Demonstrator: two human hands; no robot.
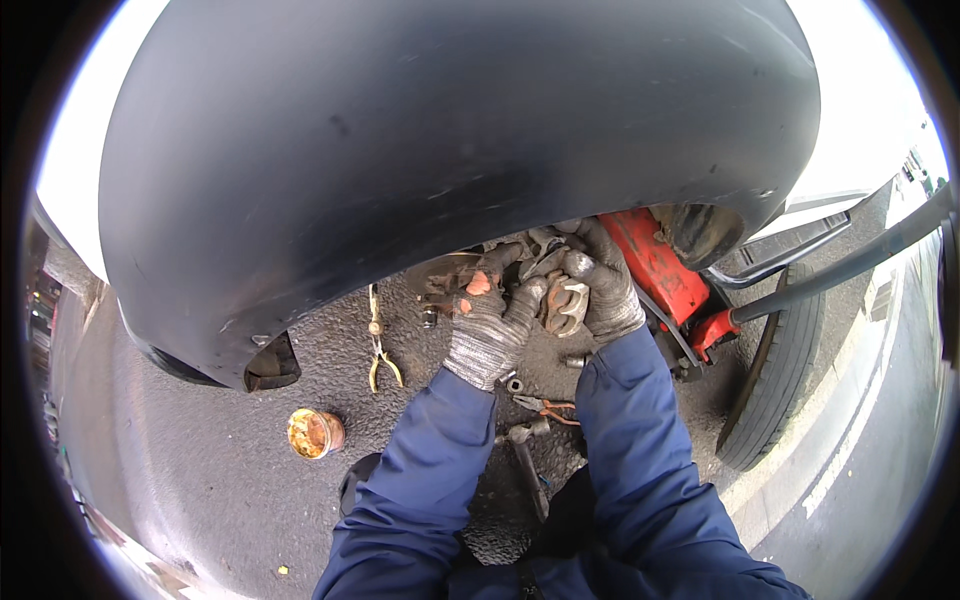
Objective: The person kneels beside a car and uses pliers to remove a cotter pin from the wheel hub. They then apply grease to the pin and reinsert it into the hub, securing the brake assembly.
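Both my hands wear grey knit gloves and work close together under the dark wheel arch (450, 130). Between them is a worn, rusty metal part that looks like a brake caliper (567, 306). My right hand (608, 290) is closed around its right side, thumb pointing inward. On the other side my left hand (497, 325) has its fingers curled against the metalwork, and orange-red patches show on that glove. A brake disc (432, 274) lies partly hidden behind the left hand. The fingertips of both hands are partly covered by the parts.
A red floor jack (640, 250) with a long handle (860, 255) stands at right, beside a loose tyre (780, 380). Yellow-handled pliers (380, 355), orange-handled pliers (545, 407), a hammer-like tool (526, 460), a socket (430, 317) and a tub of brownish grease (315, 433) lie on the asphalt.
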